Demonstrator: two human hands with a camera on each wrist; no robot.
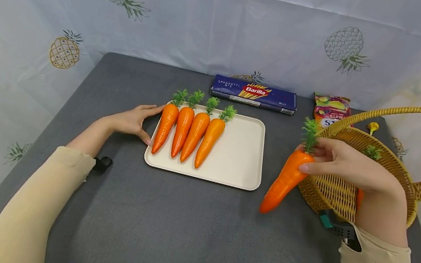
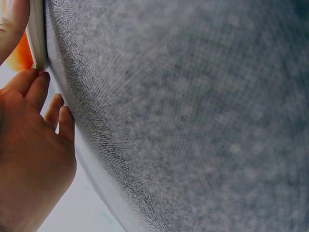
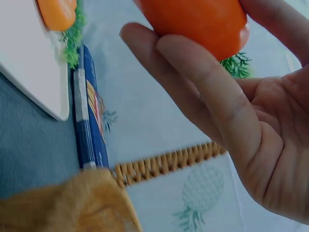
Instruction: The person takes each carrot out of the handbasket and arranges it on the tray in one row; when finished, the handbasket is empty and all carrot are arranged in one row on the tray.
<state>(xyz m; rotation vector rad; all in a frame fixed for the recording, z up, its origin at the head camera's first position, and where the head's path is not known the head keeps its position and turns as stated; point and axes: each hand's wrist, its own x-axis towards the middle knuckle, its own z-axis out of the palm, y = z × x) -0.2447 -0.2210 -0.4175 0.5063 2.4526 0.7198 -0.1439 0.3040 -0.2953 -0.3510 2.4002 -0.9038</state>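
Observation:
On the cream tray, several orange carrots with green tops lie side by side in the left half. My left hand is at the tray's left edge, its fairly straight fingers and thumb touching the rim. Another carrot is in my right hand, pinched between thumb and fingers near its leafy top. It is held above the table between tray and basket, tip slanting down toward the front left. The wicker basket stands under and behind my right hand, with part of a carrot showing inside.
A blue spaghetti box lies behind the tray. Beside it, at the back right, is a colourful snack bag, partly behind the basket. The basket's tall handle arches out to the right. All stand on a dark grey table.

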